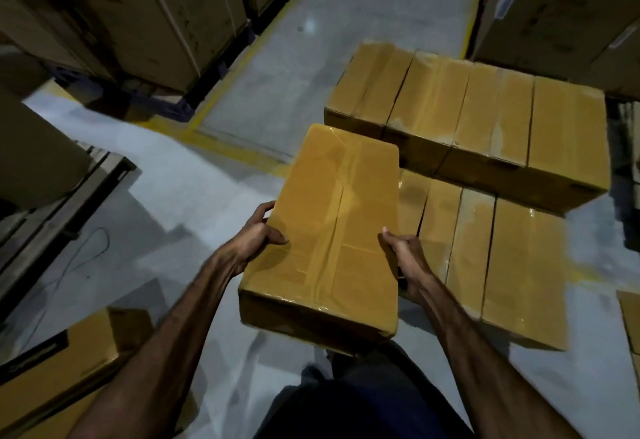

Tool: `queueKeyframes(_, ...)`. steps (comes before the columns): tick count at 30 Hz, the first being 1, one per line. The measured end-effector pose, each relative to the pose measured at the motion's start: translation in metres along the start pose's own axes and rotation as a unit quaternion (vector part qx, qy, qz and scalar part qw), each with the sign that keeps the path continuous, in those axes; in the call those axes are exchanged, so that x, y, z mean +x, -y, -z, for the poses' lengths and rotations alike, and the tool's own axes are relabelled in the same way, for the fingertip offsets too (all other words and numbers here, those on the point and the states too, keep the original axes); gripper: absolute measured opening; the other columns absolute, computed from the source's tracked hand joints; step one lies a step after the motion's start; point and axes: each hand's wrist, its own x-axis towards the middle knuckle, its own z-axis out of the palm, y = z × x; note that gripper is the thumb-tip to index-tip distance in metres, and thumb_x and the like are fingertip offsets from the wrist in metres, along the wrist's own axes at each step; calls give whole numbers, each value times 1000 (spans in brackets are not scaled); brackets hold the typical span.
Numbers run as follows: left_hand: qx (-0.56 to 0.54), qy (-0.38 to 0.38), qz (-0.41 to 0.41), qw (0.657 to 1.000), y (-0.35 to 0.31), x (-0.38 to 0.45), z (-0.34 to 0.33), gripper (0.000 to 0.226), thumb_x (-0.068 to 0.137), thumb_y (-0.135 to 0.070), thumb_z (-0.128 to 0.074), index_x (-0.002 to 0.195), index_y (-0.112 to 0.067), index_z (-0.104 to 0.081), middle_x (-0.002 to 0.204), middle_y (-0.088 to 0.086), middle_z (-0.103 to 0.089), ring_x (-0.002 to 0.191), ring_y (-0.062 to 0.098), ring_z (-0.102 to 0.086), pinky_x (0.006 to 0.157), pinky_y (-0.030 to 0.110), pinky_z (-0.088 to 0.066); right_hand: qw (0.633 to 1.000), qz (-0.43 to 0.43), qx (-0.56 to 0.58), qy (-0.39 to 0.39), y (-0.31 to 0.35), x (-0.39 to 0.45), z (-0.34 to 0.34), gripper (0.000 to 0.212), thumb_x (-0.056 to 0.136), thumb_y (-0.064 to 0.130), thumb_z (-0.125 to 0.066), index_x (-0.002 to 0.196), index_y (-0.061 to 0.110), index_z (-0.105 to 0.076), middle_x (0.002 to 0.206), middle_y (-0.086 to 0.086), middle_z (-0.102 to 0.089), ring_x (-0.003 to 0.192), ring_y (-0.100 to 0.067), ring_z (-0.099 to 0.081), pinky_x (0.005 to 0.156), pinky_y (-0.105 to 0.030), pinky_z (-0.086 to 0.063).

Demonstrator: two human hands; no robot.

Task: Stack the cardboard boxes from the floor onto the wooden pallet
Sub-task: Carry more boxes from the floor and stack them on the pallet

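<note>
Head view, as I watch remotely. The carried cardboard box [329, 227], sealed along its top seam with clear tape, sits in the air above the grey floor [166, 189], long axis running away from the camera. The left hand [258, 236] grasps its left edge, thumb on the top face and fingers curled down the side; the right hand [403, 251] grasps the right edge the same way. I can read no brand or label on this box.

Just right of it, a near row of boxes [485, 265] lies on the floor, with a far row of boxes [467, 109] behind. A wooden pallet [59, 203] lies at left, well apart from the carried box. Tall cartons [145, 13] at upper left and upper right carry dark printed marks and a pale sticker, all too blurred for me to read. A yellow floor line [221, 141] crosses between.
</note>
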Motion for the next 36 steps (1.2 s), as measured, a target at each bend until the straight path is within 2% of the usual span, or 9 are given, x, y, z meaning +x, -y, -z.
queueKeyframes(4, 17, -10, 3, 1000, -13, 29, 11, 86, 81, 23, -58, 145, -32, -47, 127, 16, -64, 112, 41, -65, 82, 48, -60, 999, -28, 20, 16, 6, 57, -16, 116, 55, 102, -65, 127, 12, -67, 115, -18, -75, 101, -42, -72, 98, -62, -55)
queueKeyframes(8, 7, -20, 11, 1000, -21, 70, 25, 94, 64, 27, -59, 139, -29, -53, 135, 18, -58, 118, 43, -59, 74, 45, -58, 997, -48, 28, 48, 57, 53, -33, 94, 86, 81, -61, 155, 20, -39, 150, -4, -53, 137, -33, -52, 106, -50, -43)
queueKeyframes(12, 81, -27, 9, 996, -26, 108, 27, 82, 66, 30, -50, 130, -21, -53, 132, 7, -59, 106, 33, -58, 56, 36, -49, 995, -66, 22, 71, 59, 88, -38, 135, 59, 100, -63, 164, 27, -19, 170, -5, -31, 149, -37, -39, 116, -63, -36)
queueKeyframes(16, 69, -101, 7, 992, -14, 139, 9, 40, 86, 16, -58, 112, -14, -53, 117, 7, -64, 78, 29, -60, 46, 31, -41, 994, -100, 8, 45, 61, 106, -47, 123, 71, 90, -66, 165, 28, -15, 170, -8, -29, 149, -41, -37, 111, -65, -41)
queueKeyframes(20, 55, -203, 26, 977, -3, 189, 9, 19, 63, -22, -59, 80, -24, -53, 86, 11, -65, 79, 36, -61, 66, 55, -52, 988, -137, -42, 53, 58, 128, -63, 110, 89, 76, -62, 168, 26, -3, 172, -14, -23, 149, -45, -36, 110, -63, -43)
queueKeyframes(23, 136, -209, 44, 967, -4, 221, 14, 29, 75, -45, -57, 100, -31, -56, 92, 7, -69, 88, 35, -64, 78, 50, -54, 989, -121, -72, 30, 55, 150, -80, 105, 91, 73, -62, 167, 21, -11, 166, -17, -33, 143, -44, -44, 110, -59, -46)
queueKeyframes(26, 190, -154, 47, 968, 3, 262, 21, 48, 78, -62, -59, 123, -46, -55, 112, 2, -65, 100, 31, -62, 94, 47, -51, 992, -103, -77, 10, 49, 169, -97, 121, 72, 86, -69, 163, 25, -16, 161, -14, -42, 135, -41, -53, 105, -59, -51)
queueKeyframes(32, 195, -103, 61, 973, 14, 329, 44, 57, 67, -53, -68, 119, -31, -56, 111, 10, -68, 95, 31, -67, 91, 51, -58, 991, -128, -32, -35, 38, 206, -126, 83, 90, 57, -75, 151, 22, -31, 142, -4, -52, 119, -29, -52, 106, -64, -48)
queueKeyframes(36, 194, -78, 62, 976, 9, 360, 51, 56, 68, -51, -69, 115, -25, -53, 106, 6, -70, 95, 26, -68, 89, 48, -58, 990, -126, -35, -54, 37, 230, -143, 68, 94, 56, -71, 143, 27, -34, 130, -1, -56, 116, -30, -56, 104, -61, -51)
